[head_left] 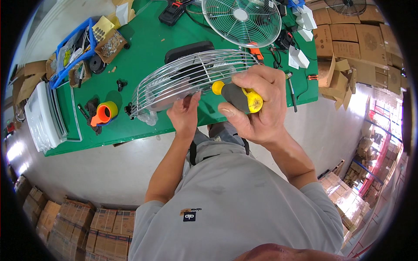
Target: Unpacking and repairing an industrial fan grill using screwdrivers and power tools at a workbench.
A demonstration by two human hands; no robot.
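A fan (174, 78) with a chrome wire guard stands near the table's front edge, seen edge-on from above. My right hand (267, 98) is closed round a yellow and dark-grey screwdriver (237, 96), beside the fan's right half. The handle's narrower end points left, toward the fan; no shaft can be made out. My left hand (183, 118) is at the lower middle of the guard, thumb and fingers pinched together. What they hold, if anything, is too small or hidden to tell. Clear plastic film (149, 117) hangs by the guard's lower left.
On the green table (143, 43) lie a round wire fan guard (261, 26), a cordless power tool (173, 13), an orange-and-yellow tape roll (104, 114) and a blue bin (77, 52). White panels (43, 117) lean at left. Cardboard boxes (348, 37) are stacked at right.
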